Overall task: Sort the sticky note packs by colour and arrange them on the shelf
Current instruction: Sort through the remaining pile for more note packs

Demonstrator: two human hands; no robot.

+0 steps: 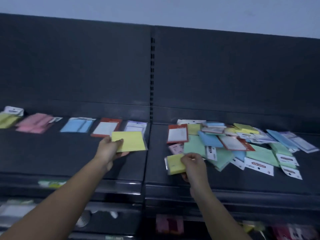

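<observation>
Yellow packs (129, 141), dark grey shelf (52, 153)

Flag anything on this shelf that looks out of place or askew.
The heap on the right half of the shelf stands out: green, blue, yellow and red-framed packs overlap at all angles, unsorted. The piles on the left lie apart by colour. No damage shows.

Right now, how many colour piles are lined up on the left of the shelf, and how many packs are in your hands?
Yellow-green pile: 1
Pink pile: 1
Blue pile: 1
Red-edged pile: 1
Purple pile: 1
Big yellow pack, left hand: 1
Small yellow pack, right hand: 1
Total: 5 piles, 2 held packs.
</observation>
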